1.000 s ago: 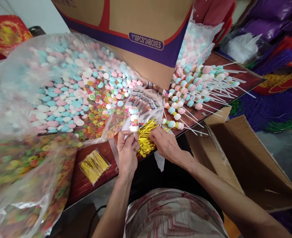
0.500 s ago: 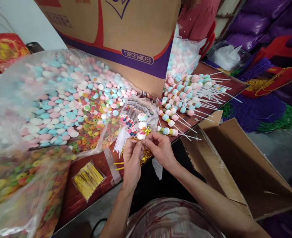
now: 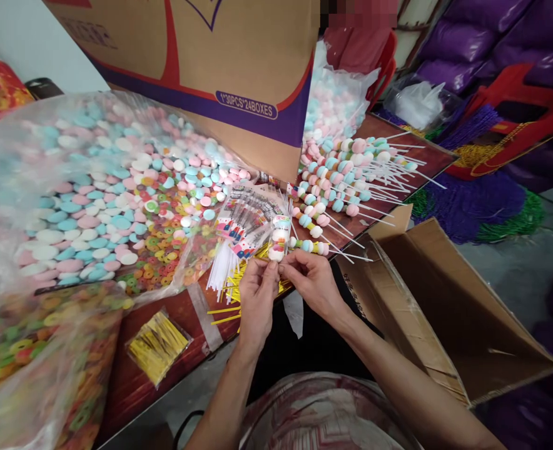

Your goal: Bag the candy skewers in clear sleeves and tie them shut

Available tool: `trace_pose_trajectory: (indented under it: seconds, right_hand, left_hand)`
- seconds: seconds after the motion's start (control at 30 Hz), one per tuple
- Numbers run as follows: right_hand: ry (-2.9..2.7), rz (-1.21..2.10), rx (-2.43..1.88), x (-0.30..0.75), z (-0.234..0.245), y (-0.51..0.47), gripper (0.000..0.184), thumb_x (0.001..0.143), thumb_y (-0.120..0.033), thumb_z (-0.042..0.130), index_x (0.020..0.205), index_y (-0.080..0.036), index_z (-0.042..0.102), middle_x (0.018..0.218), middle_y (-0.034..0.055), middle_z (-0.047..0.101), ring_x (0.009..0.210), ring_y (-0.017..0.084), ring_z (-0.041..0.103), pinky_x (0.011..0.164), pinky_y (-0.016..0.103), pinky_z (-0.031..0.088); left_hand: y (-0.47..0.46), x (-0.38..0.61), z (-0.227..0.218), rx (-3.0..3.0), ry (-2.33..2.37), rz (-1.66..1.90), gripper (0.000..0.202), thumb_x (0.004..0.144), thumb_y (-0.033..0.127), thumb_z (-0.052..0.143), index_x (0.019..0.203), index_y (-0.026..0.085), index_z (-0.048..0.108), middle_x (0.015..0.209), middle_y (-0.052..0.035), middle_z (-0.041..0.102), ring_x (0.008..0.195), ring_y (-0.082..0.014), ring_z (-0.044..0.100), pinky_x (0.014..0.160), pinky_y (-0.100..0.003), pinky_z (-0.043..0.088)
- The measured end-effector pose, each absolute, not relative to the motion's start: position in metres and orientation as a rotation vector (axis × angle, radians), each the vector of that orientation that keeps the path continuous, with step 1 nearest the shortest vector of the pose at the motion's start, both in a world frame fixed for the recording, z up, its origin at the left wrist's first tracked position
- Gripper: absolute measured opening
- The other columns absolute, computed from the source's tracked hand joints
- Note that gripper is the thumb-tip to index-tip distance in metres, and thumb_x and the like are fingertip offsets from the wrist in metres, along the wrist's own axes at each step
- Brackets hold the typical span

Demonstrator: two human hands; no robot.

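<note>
A marshmallow skewer [image 3: 279,240], with pale sweets stacked upright inside a clear printed bag, stands above my fingertips. My left hand [image 3: 259,297] pinches it at the bottom between thumb and fingers. Close against the same spot, my right hand [image 3: 314,280] is closed in a pinch; whatever lies between its fingertips is too small to make out. Beneath and beside my left hand are loose gold twist ties [image 3: 224,312] and a bundle of white sticks [image 3: 219,270]. Printed clear bags [image 3: 246,215] lie fanned out just behind the skewer.
Finished-looking marshmallow skewers [image 3: 342,175] are piled at the right. A big plastic bag of marshmallows [image 3: 84,219], gummy rings [image 3: 159,253] and a packet of twist ties [image 3: 158,347] lie leftward. A large carton [image 3: 201,69] stands behind; an open carton [image 3: 464,312] sits right. A person is beyond.
The skewer and both hands have shifted slightly right and lower against the printed bags, uncovering more twist ties. The whole view has swung a little. Both hands remain pinched at the skewer's base.
</note>
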State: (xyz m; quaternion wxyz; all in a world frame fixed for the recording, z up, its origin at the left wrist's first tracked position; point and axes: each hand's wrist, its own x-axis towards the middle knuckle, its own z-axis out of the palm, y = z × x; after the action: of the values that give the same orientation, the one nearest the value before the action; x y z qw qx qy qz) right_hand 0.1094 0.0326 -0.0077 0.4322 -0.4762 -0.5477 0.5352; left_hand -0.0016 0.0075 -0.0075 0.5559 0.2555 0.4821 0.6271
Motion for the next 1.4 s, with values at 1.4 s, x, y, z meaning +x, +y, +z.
trace_pose_trajectory:
  seconds: [1.4]
  right_hand:
    - [-2.029, 0.052, -0.794, 0.146, -0.001, 0.032, 0.027, 0.092, -0.007, 0.054, 0.11, -0.02, 0.067, 0.097, 0.009, 0.074, 0.086, 0.018, 0.069, 0.078, 0.033, 0.055]
  left_hand:
    - [0.011, 0.002, 0.016, -0.042, 0.733, 1.1, 0.033, 0.061, 0.012, 0.087, 0.083, 0.013, 0.062, 0.065, 0.0065, 0.055, 0.042, 0.0014, 0.037, 0.037, -0.009, 0.026]
